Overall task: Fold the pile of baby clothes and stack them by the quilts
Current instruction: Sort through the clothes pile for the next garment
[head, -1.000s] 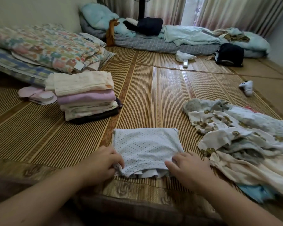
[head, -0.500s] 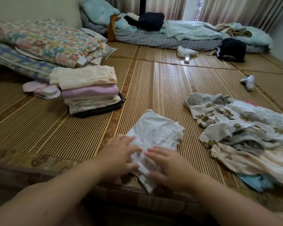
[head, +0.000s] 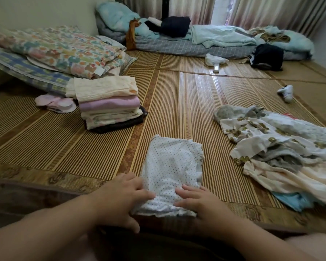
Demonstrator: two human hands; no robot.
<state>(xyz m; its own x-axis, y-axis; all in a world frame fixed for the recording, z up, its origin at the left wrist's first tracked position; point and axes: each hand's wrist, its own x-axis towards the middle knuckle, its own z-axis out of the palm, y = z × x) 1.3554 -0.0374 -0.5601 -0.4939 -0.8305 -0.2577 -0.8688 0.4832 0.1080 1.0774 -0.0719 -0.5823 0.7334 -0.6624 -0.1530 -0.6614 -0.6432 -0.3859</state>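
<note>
A white dotted baby garment (head: pixel 172 166) lies folded into a narrow rectangle on the bamboo mat in front of me. My left hand (head: pixel 120 198) rests flat on its near left corner with straight fingers. My right hand (head: pixel 199 202) presses flat on its near right part. A stack of folded clothes (head: pixel 105 102), cream on top and lilac below, stands to the left beside the flowered quilts (head: pixel 58 49). The unfolded pile of baby clothes (head: pixel 277 147) sprawls on the right.
A pink round item (head: pixel 56 103) lies left of the stack. Bedding and dark bags (head: pixel 267 56) line the far side by the curtains. A small white sock (head: pixel 286 92) lies at the right, and a white remote (head: pixel 216 67) on the far mat.
The dotted garment went from a wide rectangle to a narrower, longer fold. Both hands moved from gripping its near edge to lying flat on its near end.
</note>
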